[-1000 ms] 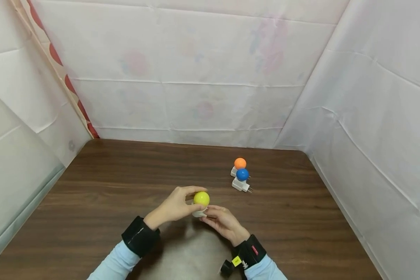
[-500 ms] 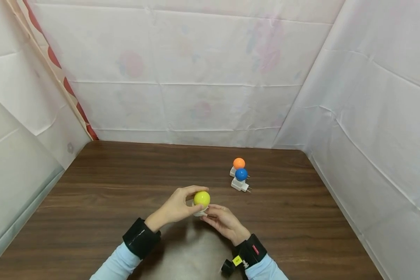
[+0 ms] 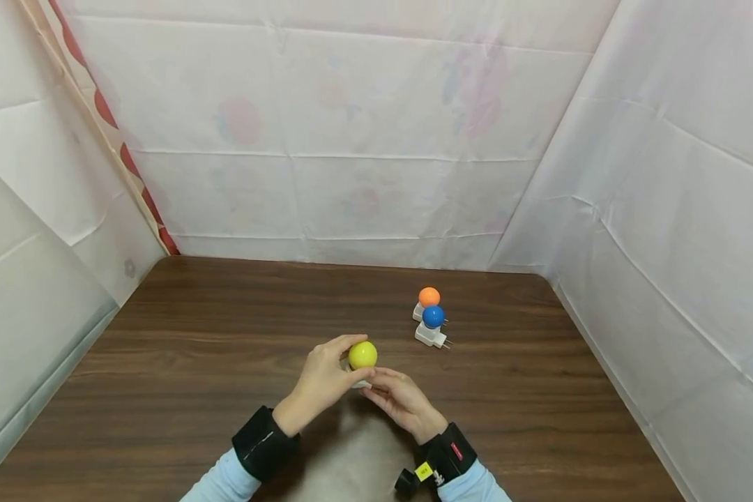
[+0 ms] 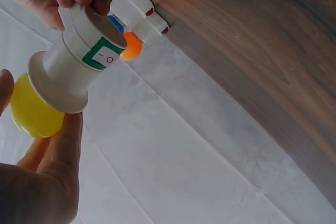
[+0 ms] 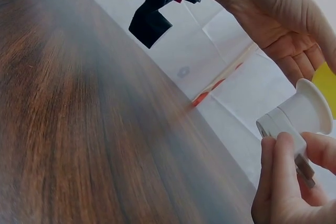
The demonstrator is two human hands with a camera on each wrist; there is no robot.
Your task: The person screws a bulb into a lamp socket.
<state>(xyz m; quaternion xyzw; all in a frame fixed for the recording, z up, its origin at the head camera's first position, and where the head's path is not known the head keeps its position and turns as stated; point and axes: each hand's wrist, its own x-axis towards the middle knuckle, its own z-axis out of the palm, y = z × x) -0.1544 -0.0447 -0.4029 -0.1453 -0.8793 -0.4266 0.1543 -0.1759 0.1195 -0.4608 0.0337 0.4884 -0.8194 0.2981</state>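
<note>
Above the table, my left hand [image 3: 318, 380] pinches a round yellow light bulb [image 3: 362, 354] between thumb and fingers. The bulb sits in a white plug-in lamp socket [image 4: 65, 72] with a flared collar and a green-framed switch [image 4: 105, 56] marked I and O. My right hand [image 3: 409, 406] grips the socket's base from the right, its fingertips [image 5: 283, 145] on the white body. In the left wrist view the socket is tilted, bulb end toward the lower left. Whether the bulb is fully seated inside the collar cannot be seen.
Farther back on the brown wooden table [image 3: 238, 307] stand two similar white sockets, one with a blue bulb [image 3: 433, 316] and one with an orange bulb [image 3: 429, 297]. Metal prongs point right. White sheets [image 3: 351, 195] enclose the back and sides.
My left wrist and forearm have swung slightly right, and the hand has turned around the yellow bulb. The right hand keeps its hold on the socket, almost unmoved.
</note>
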